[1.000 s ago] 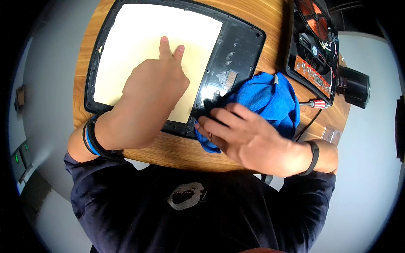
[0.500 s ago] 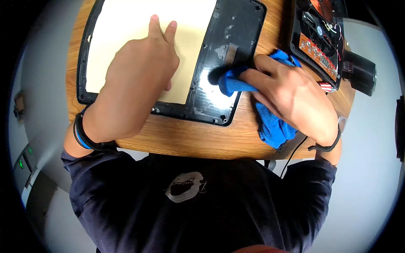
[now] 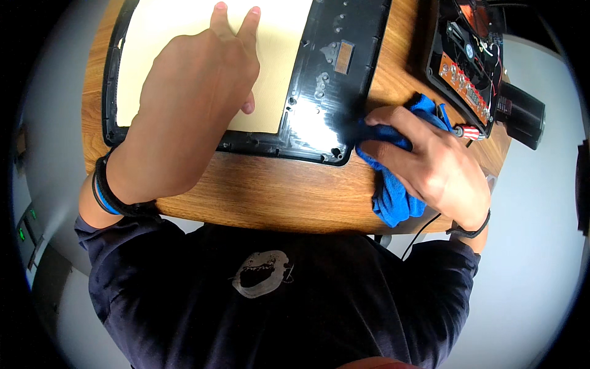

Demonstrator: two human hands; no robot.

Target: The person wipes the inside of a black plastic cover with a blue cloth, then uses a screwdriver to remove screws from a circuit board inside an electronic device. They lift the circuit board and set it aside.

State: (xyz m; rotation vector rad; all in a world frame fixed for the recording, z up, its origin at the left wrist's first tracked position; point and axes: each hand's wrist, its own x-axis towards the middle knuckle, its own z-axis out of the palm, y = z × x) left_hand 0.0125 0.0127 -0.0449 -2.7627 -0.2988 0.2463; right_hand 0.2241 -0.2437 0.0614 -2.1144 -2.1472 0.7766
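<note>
My left hand point(image 3: 196, 86) rests on a cream sheet point(image 3: 138, 98), two fingers stretched out and spread, the thumb tip showing at the side and the rest hidden. This sheet is set in a black plastic frame-like cover point(image 3: 307, 111), whose bare right part has screw posts, pale smudges and a small grille point(image 3: 345, 58). Beside the cover's near right corner, my right hand point(image 3: 424, 154) is closed on a crumpled blue cloth point(image 3: 393, 194). Part of the cloth lies over the table's front right; the rest is bunched under and between the fingers.
An opened black device housing point(image 3: 433, 67) with an orange circuit board point(image 3: 461, 86) and loose wires stands at the right of the wooden table point(image 3: 264, 190). Next to it lie a red-and-white striped screwdriver handle point(image 3: 471, 133) and a black box-shaped object point(image 3: 522, 117).
My right hand has drawn the cloth rightward off the cover's surface to its right edge. My left hand keeps its place on the sheet. The whole view has shifted slightly.
</note>
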